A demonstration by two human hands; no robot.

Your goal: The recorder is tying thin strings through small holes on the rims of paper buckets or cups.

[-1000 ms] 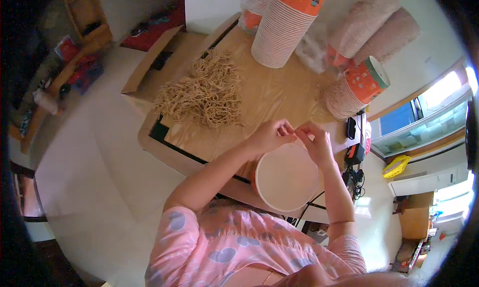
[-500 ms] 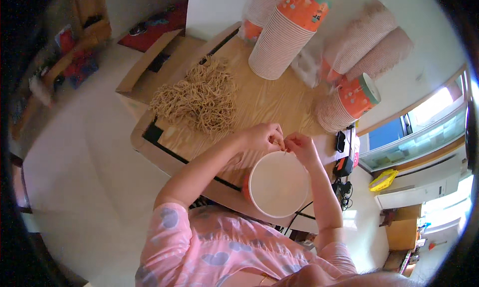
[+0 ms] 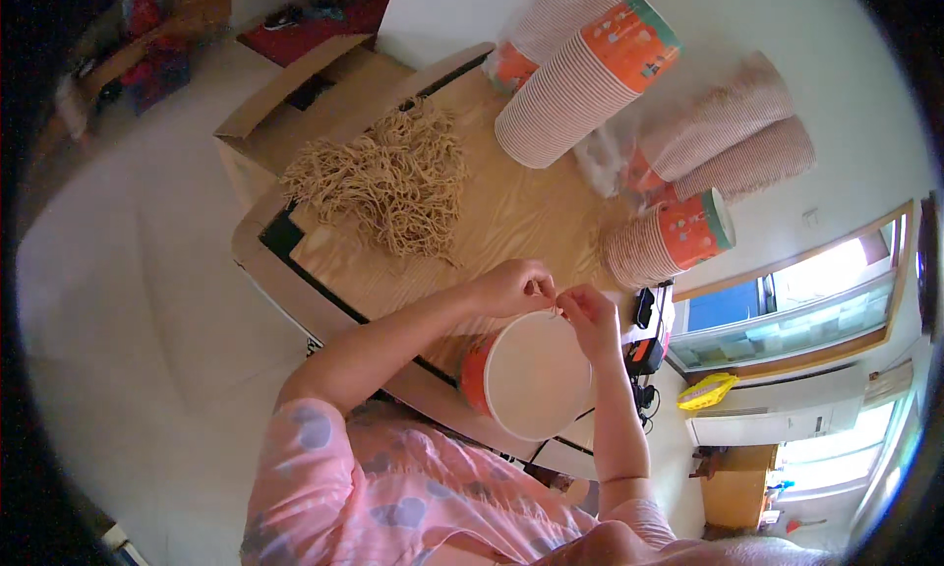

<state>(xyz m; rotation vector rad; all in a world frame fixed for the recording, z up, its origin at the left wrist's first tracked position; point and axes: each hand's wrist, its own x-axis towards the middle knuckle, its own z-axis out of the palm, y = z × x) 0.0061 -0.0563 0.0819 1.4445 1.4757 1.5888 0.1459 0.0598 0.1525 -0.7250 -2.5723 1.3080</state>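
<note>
Head view: L hand & R hand pinched narrow nr orange tub, anything held unclear; cup stack w/ illegible print.

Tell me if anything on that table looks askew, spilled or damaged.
No spill or damage stands out. The untidiest thing is the heap of string on the table: its strands lie tangled, unlike the neatly nested tall stack of tubs to its right (slanted, perhaps by the lens).

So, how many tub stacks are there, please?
5: a tall stack, one behind it, two side-by-side stacks to the right, a shorter stack nearer; more may be hidden.
</note>
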